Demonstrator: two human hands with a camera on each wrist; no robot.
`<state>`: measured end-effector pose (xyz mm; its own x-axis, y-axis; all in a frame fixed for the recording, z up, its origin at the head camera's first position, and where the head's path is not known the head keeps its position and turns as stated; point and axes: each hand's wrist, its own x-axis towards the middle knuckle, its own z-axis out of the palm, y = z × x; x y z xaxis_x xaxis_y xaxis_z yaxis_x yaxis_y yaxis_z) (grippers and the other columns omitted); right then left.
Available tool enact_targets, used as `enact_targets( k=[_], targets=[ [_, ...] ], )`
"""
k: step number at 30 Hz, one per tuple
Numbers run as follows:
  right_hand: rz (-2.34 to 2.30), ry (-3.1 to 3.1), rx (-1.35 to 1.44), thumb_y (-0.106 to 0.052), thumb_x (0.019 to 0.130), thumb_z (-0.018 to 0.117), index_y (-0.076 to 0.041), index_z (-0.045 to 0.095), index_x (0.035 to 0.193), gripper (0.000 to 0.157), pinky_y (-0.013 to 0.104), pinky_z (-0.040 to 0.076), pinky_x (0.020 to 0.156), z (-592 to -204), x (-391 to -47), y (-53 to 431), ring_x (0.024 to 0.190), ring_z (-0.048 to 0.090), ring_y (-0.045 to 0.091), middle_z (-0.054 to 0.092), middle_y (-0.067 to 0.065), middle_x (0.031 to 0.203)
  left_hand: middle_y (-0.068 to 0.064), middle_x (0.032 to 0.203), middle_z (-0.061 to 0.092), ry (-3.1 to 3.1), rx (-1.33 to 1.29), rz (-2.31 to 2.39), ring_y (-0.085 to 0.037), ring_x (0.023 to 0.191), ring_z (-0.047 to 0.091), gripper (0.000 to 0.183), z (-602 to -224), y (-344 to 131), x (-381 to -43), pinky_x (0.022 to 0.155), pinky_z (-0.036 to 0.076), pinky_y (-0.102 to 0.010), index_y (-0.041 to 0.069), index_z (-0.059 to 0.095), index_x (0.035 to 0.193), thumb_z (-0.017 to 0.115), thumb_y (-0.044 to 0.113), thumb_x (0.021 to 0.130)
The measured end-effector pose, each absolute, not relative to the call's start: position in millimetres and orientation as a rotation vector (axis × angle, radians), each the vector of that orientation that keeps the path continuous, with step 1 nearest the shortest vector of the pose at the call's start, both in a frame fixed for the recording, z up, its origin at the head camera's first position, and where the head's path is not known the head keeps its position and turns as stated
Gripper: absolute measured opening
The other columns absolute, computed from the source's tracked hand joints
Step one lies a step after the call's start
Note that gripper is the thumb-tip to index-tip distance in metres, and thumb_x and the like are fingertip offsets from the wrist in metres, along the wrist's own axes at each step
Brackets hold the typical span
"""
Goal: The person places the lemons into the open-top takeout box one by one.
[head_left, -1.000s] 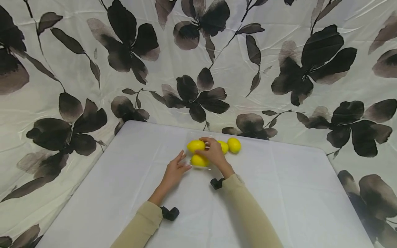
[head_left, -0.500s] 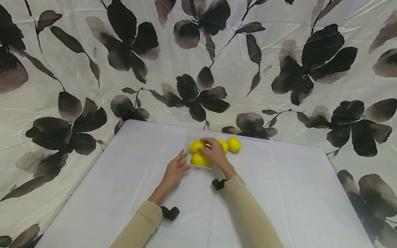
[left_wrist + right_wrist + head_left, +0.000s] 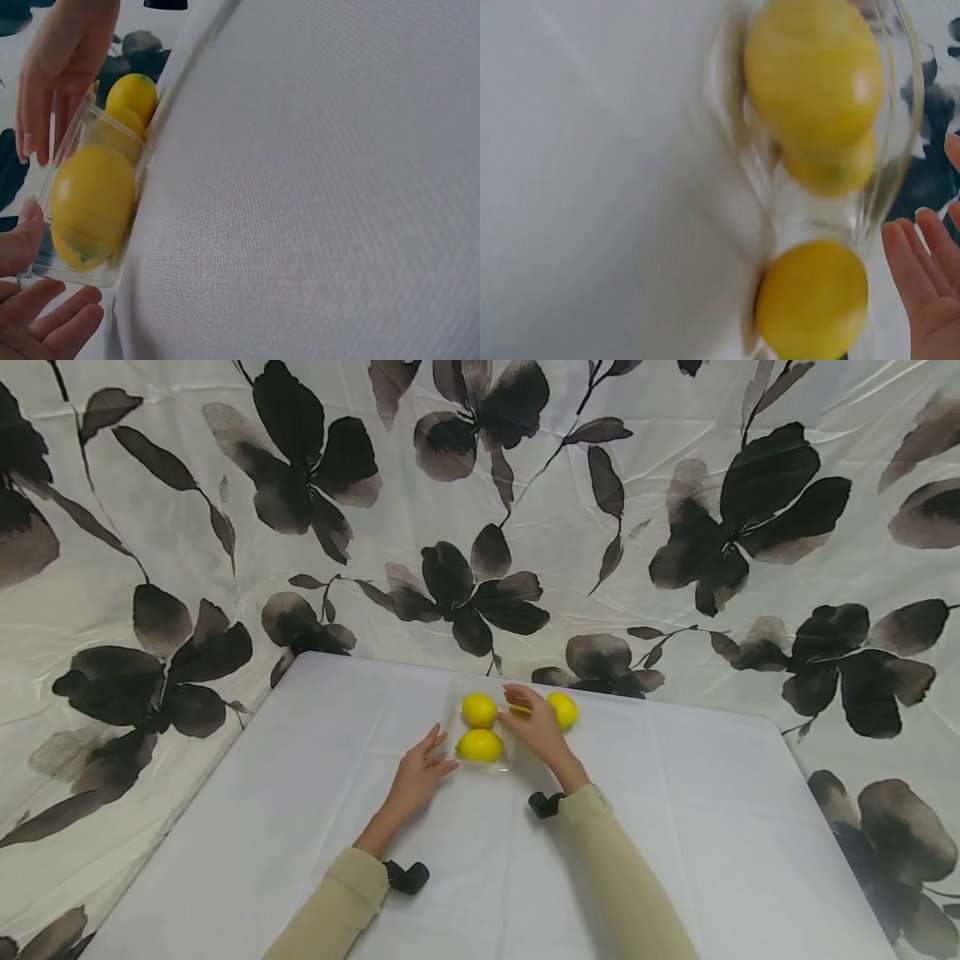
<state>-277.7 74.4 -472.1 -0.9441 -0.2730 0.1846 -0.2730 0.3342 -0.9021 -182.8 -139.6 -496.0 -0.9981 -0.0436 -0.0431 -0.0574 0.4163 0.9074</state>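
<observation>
Two lemons, a rear one and a front one, lie in a clear plastic container on the white table. My left hand touches the container's near left corner, thumb and fingers spread along it. Just right of the container, my right hand hovers over a third lemon, which it partly hides in the head view. In the right wrist view, its fingers are extended and apart from that lemon. One more lemon sits on the cloth to the right.
A white cloth covers the table. Behind its far edge hangs a floral-printed fabric. A black wrist camera is on the right wrist, another on the left.
My right hand has let go of the rear lemon, which now rests in the container, and has moved right over the lemon beside it. My left hand stays at the container.
</observation>
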Motion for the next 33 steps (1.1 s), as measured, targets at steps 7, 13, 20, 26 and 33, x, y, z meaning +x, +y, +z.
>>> enact_targets(
  k=[7, 13, 20, 26, 33],
  targets=[
    [-1.772, 2.61, -0.484, -0.011, 0.087, 0.076, -0.002, 0.057, 0.133, 0.051, 0.039, 0.051, 0.101, -471.1, -283.1, 92.5, 0.123, 0.061, 0.03, 0.062, 0.013, 0.132, -0.013, 0.152, 0.045, 2.64, -0.086, 1.698, -0.036, 0.125, 0.058, 0.077, -494.7, -140.4, -180.1, 0.102, 0.048, -0.047, 0.007, 0.028, 0.156, 0.071, 0.015, 0.092],
    [-1.754, 2.658, -0.446, -0.011, 0.087, 0.076, -0.002, 0.059, 0.132, 0.049, 0.037, 0.052, 0.1, -472.9, -286.4, 104.0, 0.123, 0.061, 0.029, 0.063, 0.014, 0.132, -0.014, 0.152, 0.045, 2.637, -0.089, 1.701, -0.036, 0.125, 0.058, 0.078, -495.4, -141.6, -178.9, 0.101, 0.049, -0.047, 0.006, 0.027, 0.156, 0.07, 0.013, 0.092],
    [-1.762, 2.656, -0.376, -0.014, 0.087, 0.076, -0.003, 0.059, 0.131, 0.048, 0.038, 0.05, 0.103, -471.4, -286.5, 119.0, 0.126, 0.058, 0.029, 0.061, 0.014, 0.135, -0.013, 0.151, 0.046, 2.638, -0.11, 1.692, -0.035, 0.124, 0.059, 0.077, -497.7, -141.8, -179.6, 0.102, 0.049, -0.047, 0.007, 0.028, 0.156, 0.07, 0.015, 0.092],
    [-1.79, 2.653, -0.332, -0.015, 0.088, 0.076, -0.005, 0.061, 0.129, 0.045, 0.038, 0.048, 0.106, -472.1, -287.5, 134.4, 0.126, 0.057, 0.029, 0.061, 0.017, 0.135, -0.011, 0.152, 0.045, 2.633, -0.113, 1.7, -0.034, 0.125, 0.058, 0.077, -499.2, -140.7, -180.2, 0.102, 0.049, -0.046, 0.009, 0.028, 0.156, 0.07, 0.016, 0.092],
    [-1.806, 2.65, -0.362, -0.014, 0.087, 0.076, 0.001, 0.06, 0.13, 0.047, 0.041, 0.046, 0.108, -471.7, -290.5, 150.7, 0.127, 0.056, 0.033, 0.06, 0.021, 0.134, -0.009, 0.152, 0.045, 2.632, -0.093, 1.691, -0.032, 0.126, 0.058, 0.077, -500.0, -141.5, -183.0, 0.103, 0.048, -0.045, 0.01, 0.028, 0.156, 0.07, 0.018, 0.092]
  ],
)
